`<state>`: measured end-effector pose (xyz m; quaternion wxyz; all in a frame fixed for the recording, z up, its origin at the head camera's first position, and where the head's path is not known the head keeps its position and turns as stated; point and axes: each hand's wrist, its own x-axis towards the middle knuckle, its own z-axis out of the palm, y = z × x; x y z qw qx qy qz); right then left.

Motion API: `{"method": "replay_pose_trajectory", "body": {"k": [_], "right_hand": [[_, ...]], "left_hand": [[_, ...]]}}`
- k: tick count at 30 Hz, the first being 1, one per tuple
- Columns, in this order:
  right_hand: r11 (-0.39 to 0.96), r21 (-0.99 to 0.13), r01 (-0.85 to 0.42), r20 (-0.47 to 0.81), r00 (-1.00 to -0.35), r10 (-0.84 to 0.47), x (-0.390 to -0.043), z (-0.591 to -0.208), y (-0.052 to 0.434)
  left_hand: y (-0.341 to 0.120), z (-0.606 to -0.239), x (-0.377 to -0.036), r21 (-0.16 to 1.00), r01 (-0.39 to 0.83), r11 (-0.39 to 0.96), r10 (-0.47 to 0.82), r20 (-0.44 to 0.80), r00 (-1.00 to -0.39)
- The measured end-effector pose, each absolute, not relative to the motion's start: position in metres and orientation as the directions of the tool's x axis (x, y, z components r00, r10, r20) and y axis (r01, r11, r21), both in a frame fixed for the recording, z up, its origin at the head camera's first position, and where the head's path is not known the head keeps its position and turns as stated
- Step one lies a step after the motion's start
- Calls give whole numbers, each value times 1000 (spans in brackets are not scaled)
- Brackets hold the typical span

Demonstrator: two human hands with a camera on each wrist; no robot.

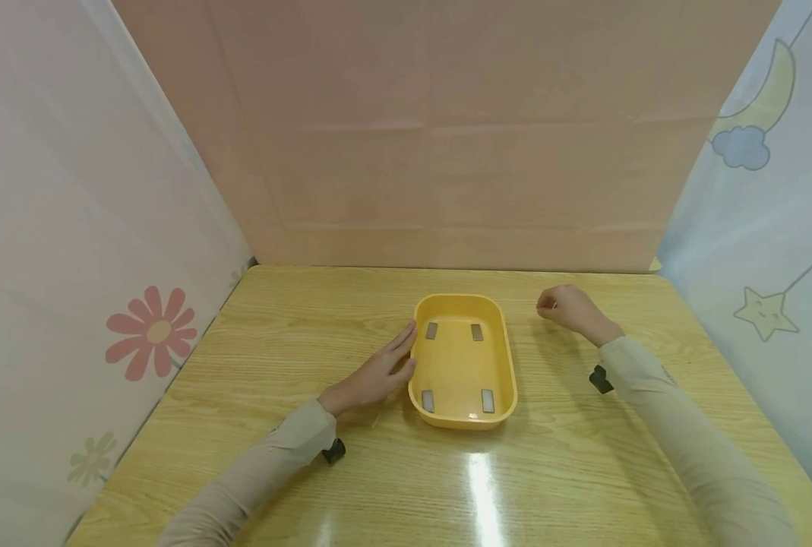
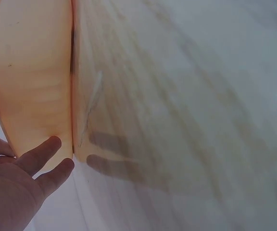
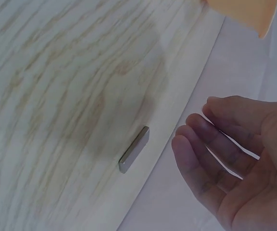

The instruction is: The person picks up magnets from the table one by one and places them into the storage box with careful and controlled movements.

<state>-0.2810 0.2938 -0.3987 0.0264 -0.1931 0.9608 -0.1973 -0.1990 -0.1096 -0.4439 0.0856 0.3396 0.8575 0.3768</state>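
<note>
A yellow plastic tray (image 1: 510, 365) with rounded corners stands on the table, and several small grey rectangular bars (image 1: 488, 400) lie on its floor near the corners. Against the tray's left wall rests my left hand (image 1: 378, 374), fingers extended. The left wrist view shows those fingers (image 2: 56, 173) along the outer side of the tray (image 2: 37, 86). To the right of the tray, my right hand (image 1: 573, 310) hovers with its fingers loosely curved, and I see nothing held in it. Beside it, a grey metallic bar (image 3: 134, 149) lies on the table in the right wrist view; the head view does not show it.
The wooden table (image 1: 310, 311) ends at a pinkish back panel (image 1: 447, 152). Patterned white sheets flank it, with a flower (image 1: 153, 332) on the left and a star (image 1: 766, 313) on the right. Dark wrist devices (image 1: 601, 379) sit under the sleeves.
</note>
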Motion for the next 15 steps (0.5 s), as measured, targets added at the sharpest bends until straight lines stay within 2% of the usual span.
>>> {"method": "replay_pose_trajectory", "body": {"k": [15], "right_hand": [[867,-378,-325,-33,-931,-363,-289,-401,305]], "left_hand": [[-109,-444,-199,710,505,491,644,94,-760]]}}
